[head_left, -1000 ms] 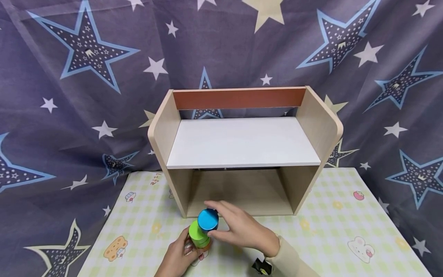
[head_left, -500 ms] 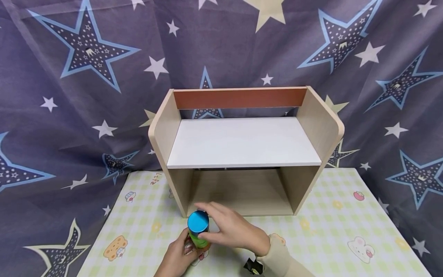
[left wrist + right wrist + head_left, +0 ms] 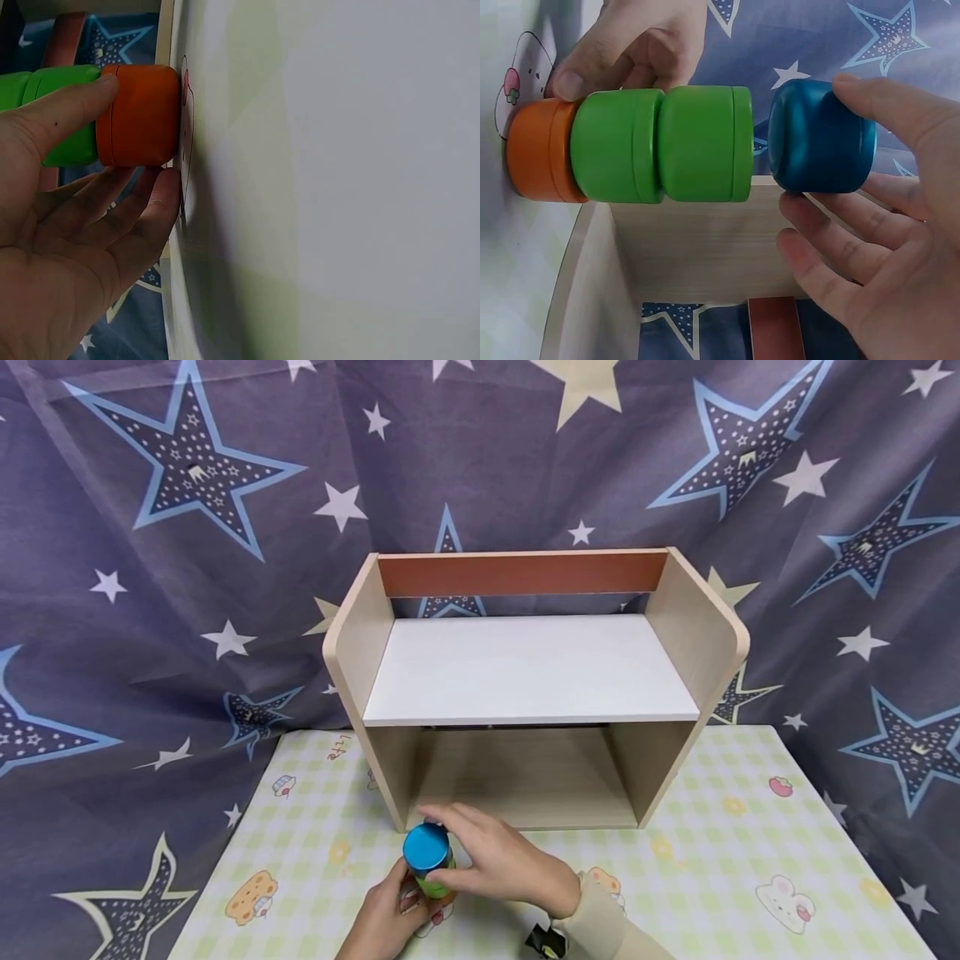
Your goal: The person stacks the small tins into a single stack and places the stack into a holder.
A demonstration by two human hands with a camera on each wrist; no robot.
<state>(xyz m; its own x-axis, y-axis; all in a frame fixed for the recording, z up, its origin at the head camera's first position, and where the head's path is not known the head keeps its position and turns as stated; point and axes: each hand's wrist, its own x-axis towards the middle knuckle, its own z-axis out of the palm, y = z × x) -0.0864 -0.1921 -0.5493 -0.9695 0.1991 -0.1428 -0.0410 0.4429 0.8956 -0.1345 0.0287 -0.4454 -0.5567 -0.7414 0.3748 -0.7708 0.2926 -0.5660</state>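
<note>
Small round canisters stand in a stack on the table: an orange canister (image 3: 142, 120) at the bottom, then two green canisters (image 3: 705, 144) above it. My left hand (image 3: 384, 912) holds the stack low down, its thumb on the seam of the orange canister and the fingers curled at the other side. Between thumb and fingers, my right hand (image 3: 506, 864) grips a blue canister (image 3: 821, 139). A narrow gap shows in the right wrist view between the blue canister and the upper green one. From the head, the blue lid covers most of the stack.
Just behind the hands stands a wooden shelf unit (image 3: 532, 668) with a white upper board. A checked cloth (image 3: 720, 877) covers the table. A small black item (image 3: 546, 941) lies by the right sleeve. A star-patterned curtain (image 3: 247, 543) hangs behind.
My right hand has carried the blue canister left, from beside the green canisters to over them, then slightly toward me. My left hand has stayed at the stack's base.
</note>
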